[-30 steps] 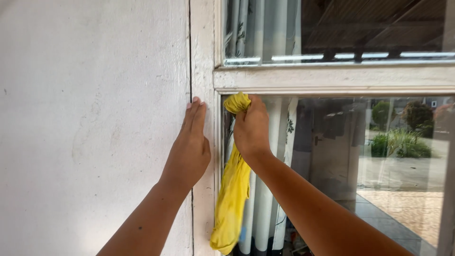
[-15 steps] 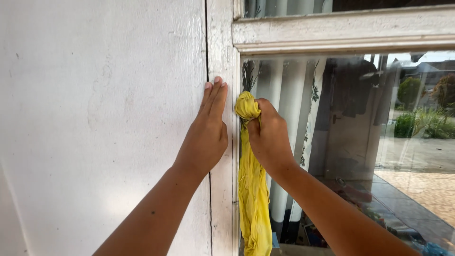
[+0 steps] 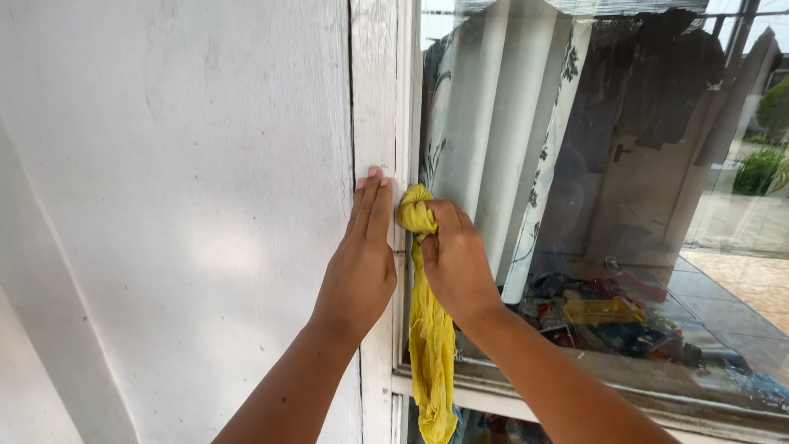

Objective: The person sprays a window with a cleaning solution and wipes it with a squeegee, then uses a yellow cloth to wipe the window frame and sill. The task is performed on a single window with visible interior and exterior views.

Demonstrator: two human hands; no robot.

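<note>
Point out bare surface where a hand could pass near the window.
Free: the white painted wall left of the left hand, and the glass pane right of the right hand. Crowded: the white wooden frame strip, where both hands and the bunched yellow cloth meet.

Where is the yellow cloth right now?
In the head view, the crumpled yellow cloth is bunched in the right hand against the glass pane's left edge, beside the white wooden window frame, its tail hanging down.

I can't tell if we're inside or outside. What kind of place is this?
Probably outside a house, at its window. A white painted wall meets a white wooden window frame; curtains hang behind the glass, which reflects a paved yard and greenery. The right hand presses a yellow cloth to it.
</note>
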